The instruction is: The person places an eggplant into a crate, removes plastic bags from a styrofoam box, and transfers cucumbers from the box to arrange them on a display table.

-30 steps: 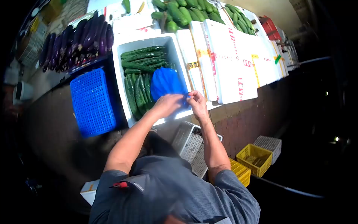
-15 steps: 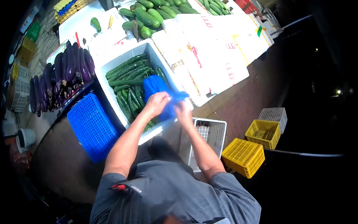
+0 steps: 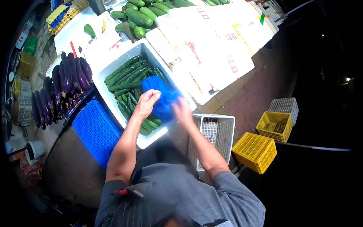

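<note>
A blue plastic bag [image 3: 163,104] lies bunched over the right side of a white foam box [image 3: 99,81]. Long dark-green cucumbers [image 3: 126,72] fill much of that box. My left hand [image 3: 148,103] is closed in a pinch on the bag's near left part, above the cucumbers. At the bag's right edge, close to the box's near right wall, my right hand [image 3: 183,112] is smeared by motion. Its fingers cannot be made out, nor whether they grip the bag. What the bag contains is hidden by its folds.
Purple eggplants [image 3: 68,75] are stacked left of the box, above a blue crate [image 3: 96,128]. Foam lids [image 3: 211,49] and larger green cucumbers [image 3: 141,17] lie beyond. A white crate [image 3: 231,138] stands by my right arm, with yellow crates [image 3: 255,149] farther right.
The blue bag, stretched and twisted at its right end before, is now looser and crumpled. My right hand has moved slightly down; my left hand still pinches the bag. The view has shifted a little.
</note>
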`<state>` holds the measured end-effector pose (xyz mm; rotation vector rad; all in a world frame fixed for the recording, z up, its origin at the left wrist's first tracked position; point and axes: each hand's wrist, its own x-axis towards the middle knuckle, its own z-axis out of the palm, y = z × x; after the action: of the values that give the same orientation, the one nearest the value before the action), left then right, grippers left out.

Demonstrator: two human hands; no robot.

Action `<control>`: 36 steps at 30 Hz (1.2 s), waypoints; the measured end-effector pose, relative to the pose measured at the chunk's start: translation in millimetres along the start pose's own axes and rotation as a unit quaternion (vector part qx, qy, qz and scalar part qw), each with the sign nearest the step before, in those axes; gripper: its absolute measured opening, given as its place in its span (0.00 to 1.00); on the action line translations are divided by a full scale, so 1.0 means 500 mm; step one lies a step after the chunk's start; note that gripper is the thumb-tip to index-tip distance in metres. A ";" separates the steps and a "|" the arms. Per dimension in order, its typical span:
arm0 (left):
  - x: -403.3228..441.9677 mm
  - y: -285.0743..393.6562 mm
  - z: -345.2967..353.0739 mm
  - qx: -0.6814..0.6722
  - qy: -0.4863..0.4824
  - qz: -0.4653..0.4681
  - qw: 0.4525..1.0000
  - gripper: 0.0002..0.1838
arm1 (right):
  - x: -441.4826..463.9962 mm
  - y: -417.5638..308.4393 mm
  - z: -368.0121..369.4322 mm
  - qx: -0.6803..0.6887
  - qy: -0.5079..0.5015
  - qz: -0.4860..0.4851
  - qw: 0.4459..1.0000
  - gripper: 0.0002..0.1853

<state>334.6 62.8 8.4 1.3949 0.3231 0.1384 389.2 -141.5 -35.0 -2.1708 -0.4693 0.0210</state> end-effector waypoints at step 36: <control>-0.089 0.010 0.037 0.052 0.112 -0.082 0.989 0.11 | 0.117 -0.081 -0.061 0.164 -0.064 0.141 0.974 0.16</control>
<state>298.4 33.4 22.3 1.4519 0.6378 0.1450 436.1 -123.7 24.3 -1.8980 -0.2070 0.3720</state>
